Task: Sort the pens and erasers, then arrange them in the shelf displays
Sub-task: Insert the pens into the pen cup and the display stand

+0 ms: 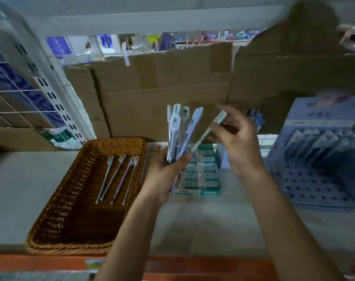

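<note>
We log the wicker basket [57, 199] left of the left hand, with a few pens [117, 177] lying inside, and the eraser box [205, 177] on the shelf [26, 189] beneath both hands. Our worry is that the fanned bundle of pens [178, 134] looks loosely held, so drawing one out could drag neighbours down onto the erasers. The left hand [164, 175] is wrapped round the bundle's lower ends. The right hand [237, 142], fingers curled, pinches a single green pen [210, 128], tilted, its lower end beside the bundle.

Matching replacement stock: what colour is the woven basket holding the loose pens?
The basket is orange-brown wicker, seen best in the head view.
</note>
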`<act>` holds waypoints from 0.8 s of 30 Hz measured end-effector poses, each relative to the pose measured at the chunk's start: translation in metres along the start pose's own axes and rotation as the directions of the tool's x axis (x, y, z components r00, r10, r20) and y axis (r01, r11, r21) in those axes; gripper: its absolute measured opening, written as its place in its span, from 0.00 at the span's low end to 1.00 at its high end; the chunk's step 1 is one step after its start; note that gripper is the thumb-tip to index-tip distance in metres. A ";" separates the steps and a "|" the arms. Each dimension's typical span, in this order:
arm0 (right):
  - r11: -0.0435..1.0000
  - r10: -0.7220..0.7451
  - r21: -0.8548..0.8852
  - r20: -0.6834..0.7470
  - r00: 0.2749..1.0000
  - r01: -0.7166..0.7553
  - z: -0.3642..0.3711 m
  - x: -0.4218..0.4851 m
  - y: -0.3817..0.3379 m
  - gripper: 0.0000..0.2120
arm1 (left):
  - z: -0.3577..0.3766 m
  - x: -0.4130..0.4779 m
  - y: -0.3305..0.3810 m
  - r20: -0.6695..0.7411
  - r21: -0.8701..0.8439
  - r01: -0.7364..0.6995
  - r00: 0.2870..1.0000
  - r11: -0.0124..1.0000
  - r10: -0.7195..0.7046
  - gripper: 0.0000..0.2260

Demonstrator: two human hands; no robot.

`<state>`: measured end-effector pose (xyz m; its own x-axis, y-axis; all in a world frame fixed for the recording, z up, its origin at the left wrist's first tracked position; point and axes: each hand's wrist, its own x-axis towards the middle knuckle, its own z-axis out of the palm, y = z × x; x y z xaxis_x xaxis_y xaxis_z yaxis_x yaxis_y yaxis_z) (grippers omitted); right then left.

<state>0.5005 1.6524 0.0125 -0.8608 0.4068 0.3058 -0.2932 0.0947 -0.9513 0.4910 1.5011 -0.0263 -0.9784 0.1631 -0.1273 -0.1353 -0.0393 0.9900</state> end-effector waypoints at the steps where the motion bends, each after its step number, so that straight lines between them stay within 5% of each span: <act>1: 1.000 0.000 -0.012 0.004 1.000 0.000 -0.011 0.002 -0.003 0.15 | 0.011 0.000 -0.001 0.003 -0.018 0.018 1.000 1.000 -0.018 0.03; 20: 0.986 -0.068 -0.153 -0.029 0.997 0.063 -0.191 0.034 -0.023 0.08 | 0.180 -0.011 -0.020 0.230 -0.006 -0.041 0.972 0.999 0.041 0.04; 24: 0.973 -0.138 -0.190 -0.018 0.990 0.132 -0.224 0.042 -0.028 0.11 | 0.196 -0.007 -0.027 0.153 -0.044 -0.040 0.987 0.998 0.046 0.03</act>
<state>0.5661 1.8705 0.0434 -0.8044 0.4064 0.4333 -0.3199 0.3183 -0.8924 0.5324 1.6940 -0.0400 -0.9482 0.3096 -0.0705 -0.1029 -0.0895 0.9907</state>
